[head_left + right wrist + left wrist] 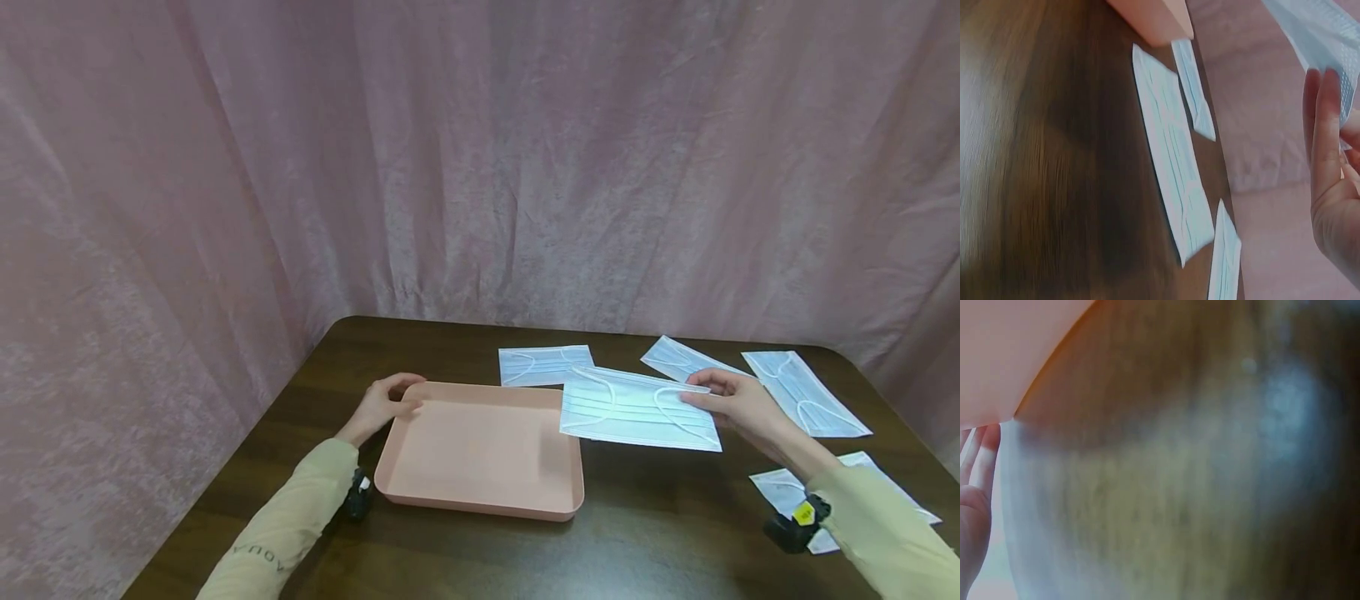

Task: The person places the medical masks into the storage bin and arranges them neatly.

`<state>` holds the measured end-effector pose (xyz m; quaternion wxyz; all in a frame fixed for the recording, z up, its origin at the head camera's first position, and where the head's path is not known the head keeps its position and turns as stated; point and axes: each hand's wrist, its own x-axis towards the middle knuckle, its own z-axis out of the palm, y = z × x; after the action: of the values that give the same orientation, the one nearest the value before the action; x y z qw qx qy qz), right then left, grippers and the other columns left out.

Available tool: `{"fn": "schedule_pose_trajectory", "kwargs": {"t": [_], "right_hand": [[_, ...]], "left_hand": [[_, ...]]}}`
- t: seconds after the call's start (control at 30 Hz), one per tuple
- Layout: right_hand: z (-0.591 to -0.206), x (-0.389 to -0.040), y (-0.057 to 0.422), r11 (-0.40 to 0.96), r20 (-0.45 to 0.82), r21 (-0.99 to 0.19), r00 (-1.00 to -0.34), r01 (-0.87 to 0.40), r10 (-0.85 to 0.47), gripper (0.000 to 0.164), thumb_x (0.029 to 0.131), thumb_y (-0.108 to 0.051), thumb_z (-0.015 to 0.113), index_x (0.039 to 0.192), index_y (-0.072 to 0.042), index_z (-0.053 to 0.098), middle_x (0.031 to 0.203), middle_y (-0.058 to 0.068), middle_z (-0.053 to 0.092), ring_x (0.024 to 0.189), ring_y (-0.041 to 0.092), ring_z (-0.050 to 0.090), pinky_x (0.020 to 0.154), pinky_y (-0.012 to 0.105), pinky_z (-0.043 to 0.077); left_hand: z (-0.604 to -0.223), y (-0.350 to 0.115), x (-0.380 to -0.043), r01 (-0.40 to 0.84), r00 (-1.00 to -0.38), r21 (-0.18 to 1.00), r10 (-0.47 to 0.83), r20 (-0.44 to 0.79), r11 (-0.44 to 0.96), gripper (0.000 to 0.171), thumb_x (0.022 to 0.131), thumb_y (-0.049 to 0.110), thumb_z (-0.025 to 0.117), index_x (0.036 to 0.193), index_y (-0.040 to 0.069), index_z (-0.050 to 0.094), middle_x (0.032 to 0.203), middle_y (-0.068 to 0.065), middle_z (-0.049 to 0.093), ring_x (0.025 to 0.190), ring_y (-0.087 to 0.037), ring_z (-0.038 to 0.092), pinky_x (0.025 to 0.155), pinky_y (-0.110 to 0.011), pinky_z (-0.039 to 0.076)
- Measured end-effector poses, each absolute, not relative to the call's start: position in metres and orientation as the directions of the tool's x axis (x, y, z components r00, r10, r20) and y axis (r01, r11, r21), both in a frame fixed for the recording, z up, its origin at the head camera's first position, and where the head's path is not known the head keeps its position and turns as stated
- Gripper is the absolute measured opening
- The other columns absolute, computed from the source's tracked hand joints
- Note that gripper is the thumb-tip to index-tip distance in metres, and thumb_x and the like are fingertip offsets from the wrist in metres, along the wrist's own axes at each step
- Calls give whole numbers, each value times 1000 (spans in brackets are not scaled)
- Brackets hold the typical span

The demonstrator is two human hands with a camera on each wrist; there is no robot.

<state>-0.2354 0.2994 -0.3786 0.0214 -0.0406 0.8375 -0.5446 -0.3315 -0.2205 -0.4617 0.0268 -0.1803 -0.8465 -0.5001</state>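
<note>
My right hand (731, 408) pinches the right end of a pale blue face mask (637, 408) between thumb and fingers. Held up above the table, the mask overlaps the right rim of a shallow pink tray (480, 450) in the head view. Fingertips and part of this mask (1329, 44) show at the right of the right wrist view. At the tray's far left corner, my left hand (382, 408) holds the rim, thumb over the edge and fingers outside. In the left wrist view, its fingers (985, 456) reach the tray wall (1016, 356).
More face masks lie on the dark wooden table (660, 517): one behind the tray (540, 365), two at the back right (686, 358) (806, 392), and one partly under the right forearm (783, 492). Another mask (1172, 156) shows in the right wrist view. A pink curtain (480, 167) hangs behind.
</note>
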Motion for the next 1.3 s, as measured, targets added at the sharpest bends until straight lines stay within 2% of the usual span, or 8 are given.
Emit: {"fn": "schedule_pose_trajectory", "kwargs": {"t": [0.23, 0.4, 0.67, 1.07, 1.3], "right_hand": [[-379, -245, 264, 335, -22, -942, -991, -25, -134, 44, 82, -19, 69, 110, 9, 50, 85, 11, 59, 72, 19, 58, 64, 36, 49], [-384, -252, 235, 272, -42, -962, -986, -3, -158, 37, 82, -13, 68, 106, 8, 51, 86, 12, 59, 72, 20, 59, 64, 37, 49], [-391, -261, 193, 256, -55, -967, -984, 9, -172, 30, 79, -6, 69, 103, 8, 57, 84, 12, 63, 69, 18, 59, 63, 39, 50], [-400, -270, 155, 271, -75, -962, -981, 24, -181, 26, 79, -4, 69, 101, 6, 59, 77, 9, 61, 67, 18, 59, 59, 34, 50], [-405, -270, 139, 286, -87, -958, -979, 30, -187, 24, 80, -5, 68, 100, 4, 60, 69, 6, 54, 56, 13, 51, 54, 29, 47]], "left_hand": [[-458, -220, -330, 343, -926, 839, 302, 227, 422, 40, 78, 9, 72, 115, 4, 59, 108, -10, 60, 91, -26, 53, 76, -37, 41], [-463, -221, -334, 363, -921, 825, 300, 247, 433, 40, 77, 13, 73, 114, 8, 61, 108, -6, 60, 90, -23, 53, 77, -38, 41], [-461, -221, -334, 329, -932, 838, 291, 216, 435, 40, 77, 16, 73, 115, 10, 61, 109, -5, 60, 91, -22, 52, 78, -39, 40], [-459, -219, -331, 297, -947, 833, 256, 194, 467, 37, 78, 13, 72, 113, 10, 61, 108, -5, 60, 94, -23, 50, 82, -41, 37], [-458, -218, -330, 271, -954, 842, 248, 170, 465, 37, 78, 8, 71, 113, 8, 60, 109, -7, 59, 94, -25, 50, 83, -41, 38]]}}
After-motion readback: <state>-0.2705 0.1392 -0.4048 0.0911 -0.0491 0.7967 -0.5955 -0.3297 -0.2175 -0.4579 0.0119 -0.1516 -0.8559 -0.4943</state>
